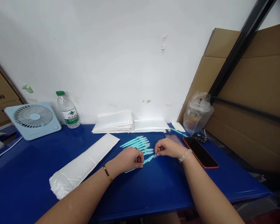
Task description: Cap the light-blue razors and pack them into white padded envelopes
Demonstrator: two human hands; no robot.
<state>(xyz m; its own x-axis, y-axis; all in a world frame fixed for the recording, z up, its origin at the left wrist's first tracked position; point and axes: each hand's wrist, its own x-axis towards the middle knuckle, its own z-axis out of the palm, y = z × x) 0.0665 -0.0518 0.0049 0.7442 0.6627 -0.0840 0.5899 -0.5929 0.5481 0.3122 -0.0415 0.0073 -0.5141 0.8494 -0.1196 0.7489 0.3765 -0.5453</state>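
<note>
My left hand (132,158) is closed, thumb and fingers pinching a teal eyebrow razor (148,160) just above the blue table. Its handle is partly hidden by my fingers, and its head points right. My right hand (164,148) pinches a small greyish translucent cover (156,155) at the tip of that razor; whether the two are joined cannot be made out. Several more teal razors (137,142) lie side by side in a fanned row beyond my left hand. Part of another teal strip (130,170) shows beneath that hand.
A white padded envelope (84,165) lies left, with envelope stacks (114,122) along the wall. A fan (35,119) and water bottle (68,112) stand back left. Two phones, one orange-edged (200,152), lie right, near a bagged drink cup (197,113). Cardboard (254,93) rises beyond.
</note>
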